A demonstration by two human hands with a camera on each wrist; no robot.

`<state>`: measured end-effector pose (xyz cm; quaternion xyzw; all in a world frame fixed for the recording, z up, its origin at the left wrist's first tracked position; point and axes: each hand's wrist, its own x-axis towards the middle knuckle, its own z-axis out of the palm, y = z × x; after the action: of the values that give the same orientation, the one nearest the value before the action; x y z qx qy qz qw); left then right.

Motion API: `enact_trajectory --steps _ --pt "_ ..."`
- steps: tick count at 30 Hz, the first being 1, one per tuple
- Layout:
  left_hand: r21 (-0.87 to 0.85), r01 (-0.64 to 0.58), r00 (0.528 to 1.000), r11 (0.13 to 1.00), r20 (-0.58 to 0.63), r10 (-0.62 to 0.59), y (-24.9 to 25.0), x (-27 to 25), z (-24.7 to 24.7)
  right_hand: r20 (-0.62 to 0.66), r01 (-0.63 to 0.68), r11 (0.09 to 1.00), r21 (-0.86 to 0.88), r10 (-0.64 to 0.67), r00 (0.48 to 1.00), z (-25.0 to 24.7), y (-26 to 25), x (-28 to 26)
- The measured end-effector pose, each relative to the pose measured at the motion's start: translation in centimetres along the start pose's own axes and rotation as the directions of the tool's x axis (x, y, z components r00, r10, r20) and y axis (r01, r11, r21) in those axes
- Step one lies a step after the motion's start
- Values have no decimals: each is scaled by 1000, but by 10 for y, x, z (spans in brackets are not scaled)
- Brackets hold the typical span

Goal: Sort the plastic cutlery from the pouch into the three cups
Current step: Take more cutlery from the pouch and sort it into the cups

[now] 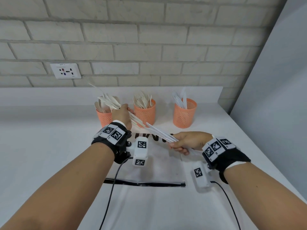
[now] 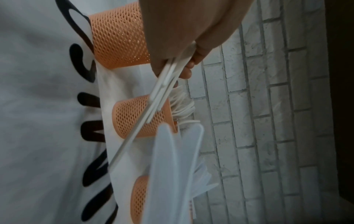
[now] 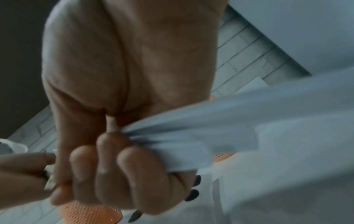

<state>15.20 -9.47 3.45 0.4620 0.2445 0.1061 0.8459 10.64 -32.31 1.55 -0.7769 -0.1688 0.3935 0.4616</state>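
Midway: spoons [image 1: 111,102] are gripped in the left hand [image 1: 122,114] over the far-left cup [image 1: 104,117]; knives [image 1: 159,132] clenched in the right hand [image 1: 187,141]. Pouch [image 1: 149,170] near. Next: spoons lowered into cup, probably.

The head view is bright and evenly lit, with soft shadows only; the brick wall [image 1: 116,39] bends toward 12 o'clock from wide-angle distortion. Both wrist views are dim and bluish. The right hand [image 3: 124,91] is blurred, with dark corners at 10 o'clock.
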Motion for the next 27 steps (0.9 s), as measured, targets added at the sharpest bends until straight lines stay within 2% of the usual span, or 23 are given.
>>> enact_trajectory --steps 1,3,4,6,9,11,13,14,16,18,19,21,24,25,27 --pt "11 13 1000 1000 21 -13 -2 0 0 -13 15 1000 28 -14 1000 -3 0 -1" --pt "63 61 994 996 85 -66 -8 -6 2 -132 92 993 78 -81 988 -12 -5 0" --pt "88 81 987 993 129 -92 -12 -10 3 -220 141 988 71 -122 968 -14 -12 2" --pt "149 97 964 984 234 -130 -20 -18 9 -409 221 974 -47 -221 886 -21 -30 1" --pt "199 80 896 977 415 -158 -27 -24 18 -634 299 929 -218 -367 681 -36 -61 -6" --pt "220 60 839 974 517 -168 -28 -26 22 -736 369 882 -293 -454 503 -55 -75 -7" --pt "219 47 792 975 586 -169 -28 -27 23 -782 449 817 -361 -528 332 -75 -82 -1" --pt "210 44 779 977 605 -165 -28 -26 23 -796 473 794 -381 -542 268 -85 -83 4" --pt "186 40 766 982 626 -150 -28 -25 23 -831 491 784 -381 -523 190 -100 -79 17" --pt "167 34 753 985 644 -135 -29 -23 23 -864 485 804 -343 -473 173 -108 -70 31" --pt "166 30 747 986 652 -132 -29 -21 23 -877 466 827 -315 -442 191 -110 -63 37" --pt "174 17 737 985 664 -130 -28 -19 24 -889 378 893 -243 -361 282 -113 -47 49" --pt "179 2 725 984 677 -125 -28 -16 24 -862 211 970 -116 -204 465 -118 -27 59" --pt "179 -1 722 984 681 -123 -28 -15 24 -854 190 979 -76 -162 495 -120 -22 61" --pt "179 -10 719 984 685 -118 -30 -13 24 -851 197 980 -26 -125 511 -121 -19 62"
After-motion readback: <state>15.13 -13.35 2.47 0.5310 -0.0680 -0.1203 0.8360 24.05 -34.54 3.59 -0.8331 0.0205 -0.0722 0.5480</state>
